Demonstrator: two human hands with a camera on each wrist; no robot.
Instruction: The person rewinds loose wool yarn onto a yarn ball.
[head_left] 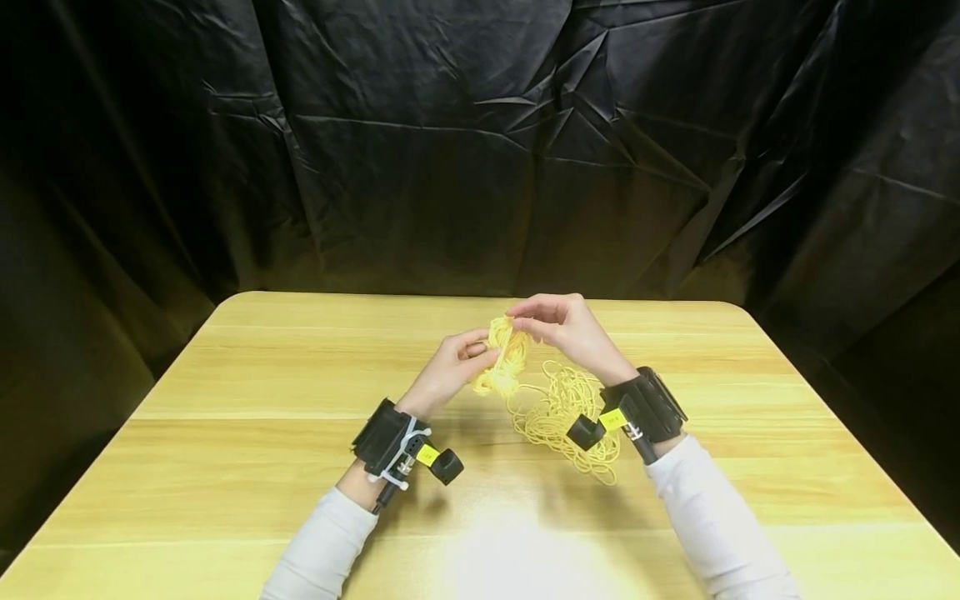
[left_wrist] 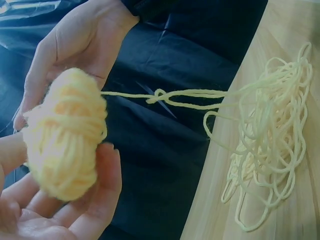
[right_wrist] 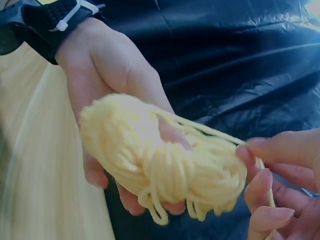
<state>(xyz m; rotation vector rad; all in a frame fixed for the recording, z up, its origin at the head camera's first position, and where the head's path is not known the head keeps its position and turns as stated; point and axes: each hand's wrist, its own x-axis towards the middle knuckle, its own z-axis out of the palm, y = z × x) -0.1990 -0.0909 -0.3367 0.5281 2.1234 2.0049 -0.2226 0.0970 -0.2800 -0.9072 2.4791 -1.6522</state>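
Observation:
A bundle of yellow yarn (head_left: 507, 360) is held above the table by my left hand (head_left: 444, 373). In the right wrist view, the left thumb lies over the bundle (right_wrist: 170, 165), with fingers curled beneath it. A few small loops hang from its underside. My right hand (head_left: 573, 333) is at the bundle's far right end. Between its thumb and fingertips (right_wrist: 252, 147) it pinches a strand that runs from the bundle and down past the fingers. The left wrist view shows a strand with a loose looped tangle (left_wrist: 159, 96) leading to the pile of yarn (left_wrist: 272, 135).
The loose yarn pile (head_left: 562, 412) lies tangled on the wooden table (head_left: 262, 433), below the right forearm. Black sheeting (head_left: 420, 167) hangs behind and at both sides of the table. Each wrist wears a strapped camera (head_left: 447, 467).

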